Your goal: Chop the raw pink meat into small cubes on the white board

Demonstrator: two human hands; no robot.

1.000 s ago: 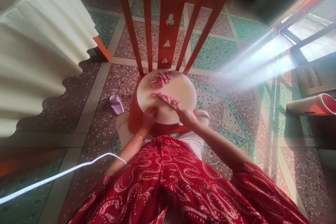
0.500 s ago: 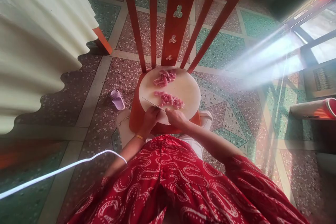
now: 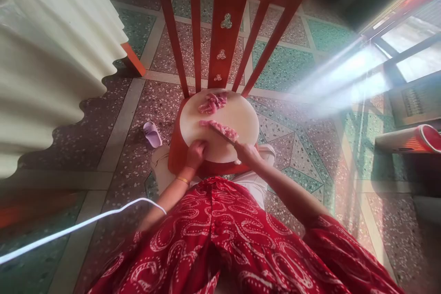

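Note:
A round pale cutting board [image 3: 237, 117] lies on the seat of a reddish-brown wooden chair [image 3: 174, 158]. My right hand [image 3: 246, 153], at the board's near right, is closed round the handle of a knife [image 3: 225, 136]. Its blade slants up to the left along the near side of a row of cut pink meat [image 3: 223, 129]. Farther back on the board sits a second heap of raw meat [image 3: 213, 103]. My left hand [image 3: 196, 153] rests at the board's near left edge with its fingers curled in; whatever is inside them is hidden.
The chair's slatted back [image 3: 220, 36] rises beyond the board. A lilac slipper [image 3: 152, 135] lies on the tiled floor to the left, near a pale hanging cloth [image 3: 62, 55]. A white cord [image 3: 86, 225] crosses at lower left. On the right stands a whitish-and-red cylindrical container [image 3: 406, 140].
My right hand has moved right with the knife, bringing the blade against the near meat row. The left hand, earlier close beside the blade, is now apart from it.

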